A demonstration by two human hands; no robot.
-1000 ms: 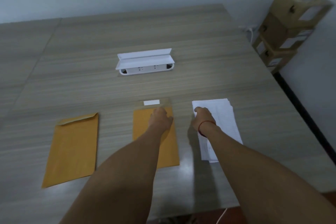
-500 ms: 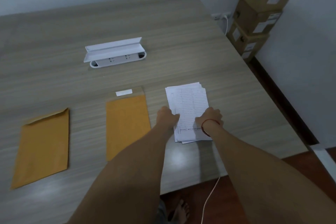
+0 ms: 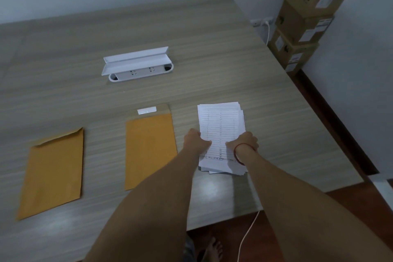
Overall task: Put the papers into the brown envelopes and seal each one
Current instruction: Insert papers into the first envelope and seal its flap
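A stack of white printed papers point(image 3: 221, 121) lies on the table to the right. My left hand point(image 3: 196, 139) grips its left edge and my right hand point(image 3: 244, 141), with a red band on the wrist, grips its right edge. Left of the stack lies a brown envelope point(image 3: 150, 151) with its flap open and a white strip on the flap. A second brown envelope point(image 3: 53, 170) lies further left, its flap folded down.
The wooden table point(image 3: 191, 49) has a white socket box point(image 3: 138, 65) with a raised lid at its middle. Stacked cardboard boxes point(image 3: 304, 19) stand by the wall at the right. A white cable point(image 3: 248, 234) hangs below the table's near edge.
My left hand left the middle envelope and went to the paper stack. Both hands now hold the stack's sides. The view shifted right.
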